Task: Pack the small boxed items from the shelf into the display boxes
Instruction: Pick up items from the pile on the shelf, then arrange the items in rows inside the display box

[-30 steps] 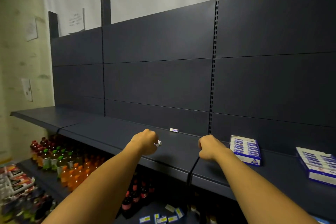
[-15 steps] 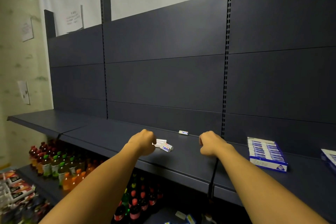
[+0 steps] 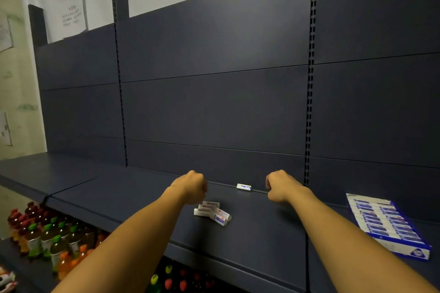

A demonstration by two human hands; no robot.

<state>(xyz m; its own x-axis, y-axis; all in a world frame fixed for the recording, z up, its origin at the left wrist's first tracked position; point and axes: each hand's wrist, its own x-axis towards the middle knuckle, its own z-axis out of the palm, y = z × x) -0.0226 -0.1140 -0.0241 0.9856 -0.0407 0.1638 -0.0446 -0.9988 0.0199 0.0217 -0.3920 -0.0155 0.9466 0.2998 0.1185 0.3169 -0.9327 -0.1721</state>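
- Both hands, left hand and right hand, are clenched, holding nothing visible.
- Small boxed items lie heaped mid-shelf, likely gathered for packing.
- The display box waits near the shelf's right edge.

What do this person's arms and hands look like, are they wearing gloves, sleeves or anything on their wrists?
Nothing is worn that the head view shows. The left hand and the right hand are bare, with no gloves. Both forearms are uncovered down to the picture's bottom edge, so no sleeve shows. No watch, bracelet or band sits on either wrist. The fingers are turned away, so rings cannot be ruled out.
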